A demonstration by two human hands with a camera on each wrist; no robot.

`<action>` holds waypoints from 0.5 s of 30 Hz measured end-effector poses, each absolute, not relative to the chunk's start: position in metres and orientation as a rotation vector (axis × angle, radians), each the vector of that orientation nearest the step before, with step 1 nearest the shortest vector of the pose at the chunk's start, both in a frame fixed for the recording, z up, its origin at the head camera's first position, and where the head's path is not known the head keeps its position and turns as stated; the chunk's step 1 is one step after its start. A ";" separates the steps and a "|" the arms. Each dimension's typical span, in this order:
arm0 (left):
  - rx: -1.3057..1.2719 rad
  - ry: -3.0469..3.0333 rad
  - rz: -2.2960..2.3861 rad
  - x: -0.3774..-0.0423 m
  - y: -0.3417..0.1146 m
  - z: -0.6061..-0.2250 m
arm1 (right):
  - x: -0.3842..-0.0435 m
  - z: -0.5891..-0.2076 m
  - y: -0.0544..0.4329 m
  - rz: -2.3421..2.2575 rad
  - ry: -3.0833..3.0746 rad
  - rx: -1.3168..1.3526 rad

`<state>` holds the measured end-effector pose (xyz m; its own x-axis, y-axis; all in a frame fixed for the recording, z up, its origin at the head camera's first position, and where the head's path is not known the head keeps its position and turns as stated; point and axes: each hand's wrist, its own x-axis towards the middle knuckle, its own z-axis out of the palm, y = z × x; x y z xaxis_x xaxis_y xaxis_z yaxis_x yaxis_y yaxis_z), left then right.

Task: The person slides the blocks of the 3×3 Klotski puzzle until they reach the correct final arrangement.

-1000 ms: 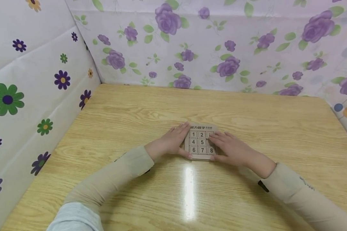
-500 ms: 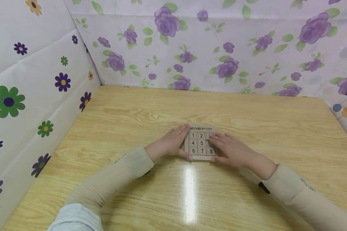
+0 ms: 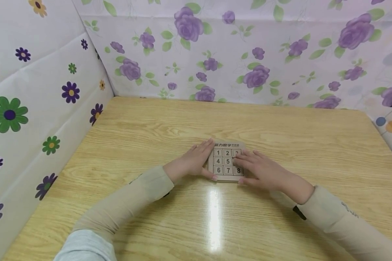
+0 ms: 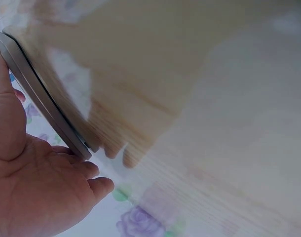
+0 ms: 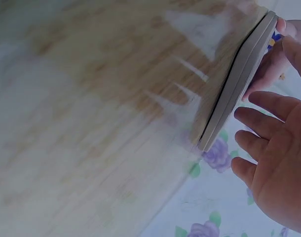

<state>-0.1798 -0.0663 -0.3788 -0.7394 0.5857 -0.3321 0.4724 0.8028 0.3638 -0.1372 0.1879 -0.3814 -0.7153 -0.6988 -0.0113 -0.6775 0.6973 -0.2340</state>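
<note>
A flat number sliding puzzle (image 3: 228, 178) with pale square tiles and a printed heading lies on the wooden table. My left hand (image 3: 196, 160) holds its left side, thumb at the near corner and fingertips at the far corner. In the left wrist view the puzzle's edge (image 4: 44, 101) sits between that thumb and the fingers. The right hand (image 3: 266, 169) lies over the puzzle's right side, fingers extended and fingertips on the middle-right cell, hiding it. Its thumb touches the near right corner. Tiles 1, 2, 4, 5, 6, 7 and 8 read plainly; the top-right tile (image 3: 236, 152) is partly covered.
The wood-grain table (image 3: 143, 127) spreads out on all sides of the puzzle. A purple-rose cloth (image 3: 189, 54) hangs along the back, and a daisy-print cloth (image 3: 52, 108) along the left. A bright glare streak (image 3: 214, 221) runs on the near tabletop.
The right fingertips have slid slightly left and toward me, off the top-right tile onto the middle-right cell. More of that tile's digit shows. The left hand keeps its place.
</note>
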 end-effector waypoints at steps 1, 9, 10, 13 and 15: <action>0.792 2.553 0.354 -0.180 -0.066 -0.379 | -0.137 -0.382 0.188 -0.320 2.803 -1.149; 0.796 2.553 0.353 -0.181 -0.067 -0.379 | -0.136 -0.380 0.185 -0.305 2.789 -1.198; 0.795 2.552 0.352 -0.181 -0.067 -0.379 | -0.136 -0.380 0.185 -0.300 2.785 -1.202; 0.793 2.553 0.350 -0.181 -0.067 -0.380 | -0.135 -0.378 0.184 -0.285 2.778 -1.205; 0.791 2.554 0.348 -0.181 -0.066 -0.380 | -0.135 -0.378 0.183 -0.278 2.773 -1.199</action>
